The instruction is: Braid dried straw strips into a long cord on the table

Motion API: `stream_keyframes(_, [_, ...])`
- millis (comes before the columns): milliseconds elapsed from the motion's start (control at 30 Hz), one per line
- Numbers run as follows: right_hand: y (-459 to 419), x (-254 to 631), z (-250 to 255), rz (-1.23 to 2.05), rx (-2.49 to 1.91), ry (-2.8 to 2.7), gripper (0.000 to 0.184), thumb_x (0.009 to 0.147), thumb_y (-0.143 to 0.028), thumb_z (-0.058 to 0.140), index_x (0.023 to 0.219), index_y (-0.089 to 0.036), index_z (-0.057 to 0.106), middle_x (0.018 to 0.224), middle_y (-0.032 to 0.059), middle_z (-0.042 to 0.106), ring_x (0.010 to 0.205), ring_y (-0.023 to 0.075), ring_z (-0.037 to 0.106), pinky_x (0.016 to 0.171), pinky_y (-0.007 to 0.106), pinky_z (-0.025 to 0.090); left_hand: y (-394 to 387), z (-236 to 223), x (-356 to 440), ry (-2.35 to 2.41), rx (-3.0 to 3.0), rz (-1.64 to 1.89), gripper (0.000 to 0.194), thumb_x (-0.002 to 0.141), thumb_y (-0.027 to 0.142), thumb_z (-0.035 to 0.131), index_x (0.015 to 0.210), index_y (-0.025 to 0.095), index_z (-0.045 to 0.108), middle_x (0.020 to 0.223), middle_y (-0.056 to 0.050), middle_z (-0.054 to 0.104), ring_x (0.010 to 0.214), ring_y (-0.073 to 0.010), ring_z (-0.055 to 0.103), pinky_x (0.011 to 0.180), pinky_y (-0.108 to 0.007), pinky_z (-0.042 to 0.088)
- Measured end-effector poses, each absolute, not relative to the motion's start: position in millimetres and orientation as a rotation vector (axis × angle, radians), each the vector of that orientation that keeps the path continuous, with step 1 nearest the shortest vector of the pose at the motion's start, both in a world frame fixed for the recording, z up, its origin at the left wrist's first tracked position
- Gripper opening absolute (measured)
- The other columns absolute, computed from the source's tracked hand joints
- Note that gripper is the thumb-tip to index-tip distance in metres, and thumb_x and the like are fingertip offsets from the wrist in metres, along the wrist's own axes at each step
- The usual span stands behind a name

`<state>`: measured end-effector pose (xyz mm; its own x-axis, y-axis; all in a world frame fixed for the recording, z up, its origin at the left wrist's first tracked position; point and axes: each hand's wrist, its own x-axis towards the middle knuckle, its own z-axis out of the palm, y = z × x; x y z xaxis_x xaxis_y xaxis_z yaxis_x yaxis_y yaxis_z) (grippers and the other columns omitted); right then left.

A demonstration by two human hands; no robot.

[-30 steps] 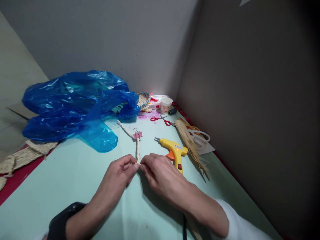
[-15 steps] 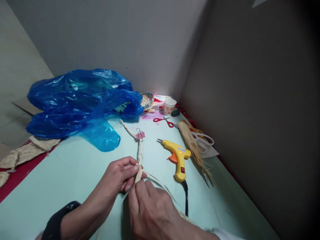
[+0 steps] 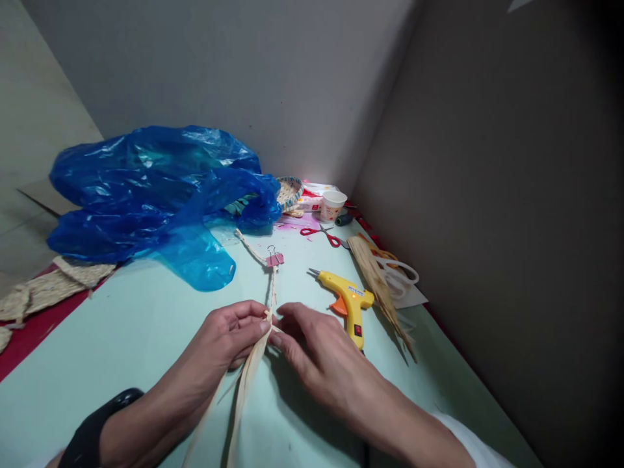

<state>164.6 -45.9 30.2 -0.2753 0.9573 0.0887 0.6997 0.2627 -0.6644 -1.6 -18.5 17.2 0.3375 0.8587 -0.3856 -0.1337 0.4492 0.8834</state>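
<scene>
A thin braid [image 3: 273, 286] of pale, straw-like fibre runs away from me, gripped near its far part by a pink binder clip [image 3: 274, 260]. My left hand [image 3: 227, 338] pinches the near end of this braid between thumb and fingers. Loose flat strips [image 3: 244, 390] trail from the pinch toward me, below the hands. On the other side, my right hand [image 3: 316, 344] has its thumb and fingers closed around a short stretch of one strip beside the left fingertips. The tips of some right fingers are hidden behind the braid.
A yellow glue gun [image 3: 348, 299] lies close to my right hand. Beyond it are dried husks [image 3: 375, 286], white-handled scissors [image 3: 402, 270] and red-handled scissors [image 3: 331, 239]. A blue plastic bag [image 3: 156, 188], a woven basket [image 3: 290, 192] and a paper cup [image 3: 333, 205] stand farther back.
My right hand has moved up and right, from below the left hand to beside the braid. The loose strips now hang toward me. My left hand keeps its pinch.
</scene>
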Motion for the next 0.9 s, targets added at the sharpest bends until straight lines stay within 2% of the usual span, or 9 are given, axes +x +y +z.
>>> stream_keyframes(33, [-44, 167, 31, 0.881, -1.499, -2.020, 0.022, 0.095, -0.034, 0.045, 0.104, -0.020, 0.059, 0.090, 0.0046, 0.065, 0.084, 0.0179, 0.057, 0.068, 0.027, 0.040, -18, 17, -2, 1.034, 0.881, 0.751, 0.017, 0.074, 0.025, 0.069, 0.085, 0.017, 0.059, 0.065, 0.004, 0.059, 0.050, -0.0043, 0.047, 0.046, -0.014, 0.028])
stream_keyframes(100, [-41, 168, 29, 1.006, -1.488, -1.962, 0.023, 0.096, -0.033, 0.042, 0.101, -0.021, 0.060, 0.091, 0.0031, 0.066, 0.086, 0.0166, 0.056, 0.068, 0.025, 0.038, -18, 17, -3, 1.080, 0.922, 0.723, 0.019, 0.074, 0.029, 0.068, 0.084, 0.017, 0.059, 0.068, 0.002, 0.062, 0.051, -0.0057, 0.048, 0.048, -0.016, 0.029])
stream_keyframes(200, [-38, 165, 25, 0.858, -1.507, -1.974, 0.024, 0.095, -0.029, 0.043, 0.085, -0.019, 0.062, 0.074, -0.0003, 0.062, 0.069, 0.0120, 0.052, 0.061, 0.024, 0.033, -16, 15, -3, 1.144, 1.064, 0.718, 0.021, 0.075, 0.035, 0.067, 0.081, 0.015, 0.061, 0.065, 0.001, 0.061, 0.052, -0.0075, 0.046, 0.049, -0.018, 0.030])
stream_keyframes(267, [-37, 163, 22, 0.782, -1.523, -2.000, 0.025, 0.093, -0.027, 0.044, 0.076, -0.018, 0.061, 0.060, -0.0031, 0.054, 0.054, 0.0089, 0.043, 0.052, 0.023, 0.027, -15, 14, -1, 1.153, 1.144, 0.723, 0.021, 0.073, 0.035, 0.067, 0.076, 0.015, 0.062, 0.063, 0.001, 0.060, 0.054, -0.0095, 0.047, 0.051, -0.020, 0.033])
stream_keyframes(333, [-36, 162, 20, 0.757, -1.528, -1.989, 0.023, 0.090, -0.026, 0.047, 0.072, -0.017, 0.060, 0.054, -0.0043, 0.049, 0.048, 0.0074, 0.038, 0.048, 0.022, 0.023, -15, 13, 0, 1.148, 1.155, 0.719, 0.020, 0.070, 0.035, 0.068, 0.072, 0.015, 0.063, 0.062, 0.000, 0.060, 0.056, -0.0120, 0.051, 0.053, -0.022, 0.037])
stream_keyframes(533, [-42, 161, 18, 0.700, -1.506, -2.003, 0.021, 0.088, -0.028, 0.047, 0.080, -0.017, 0.061, 0.062, -0.0006, 0.057, 0.051, 0.0082, 0.041, 0.049, 0.023, 0.022, -15, 8, 1, 1.171, 1.037, 0.693, 0.025, 0.063, 0.041, 0.074, 0.067, 0.019, 0.063, 0.052, 0.003, 0.055, 0.048, -0.0131, 0.050, 0.045, -0.021, 0.034])
stream_keyframes(667, [-44, 163, 21, 0.590, -1.511, -2.064, 0.020, 0.088, -0.029, 0.044, 0.078, -0.018, 0.056, 0.062, -0.0009, 0.056, 0.051, 0.0087, 0.038, 0.049, 0.023, 0.022, -7, 3, -2, 1.164, 1.066, 0.637, 0.029, 0.060, 0.048, 0.075, 0.061, 0.022, 0.062, 0.045, 0.004, 0.051, 0.043, -0.0128, 0.045, 0.040, -0.021, 0.029])
stream_keyframes(900, [-46, 163, 20, 0.479, -1.566, -2.142, 0.016, 0.086, -0.030, 0.044, 0.079, -0.019, 0.055, 0.064, 0.0003, 0.058, 0.050, 0.0101, 0.035, 0.048, 0.023, 0.023, -4, -5, -1, 1.160, 1.181, 0.713, 0.026, 0.060, 0.043, 0.075, 0.057, 0.021, 0.061, 0.051, 0.002, 0.053, 0.050, -0.0145, 0.048, 0.045, -0.022, 0.036])
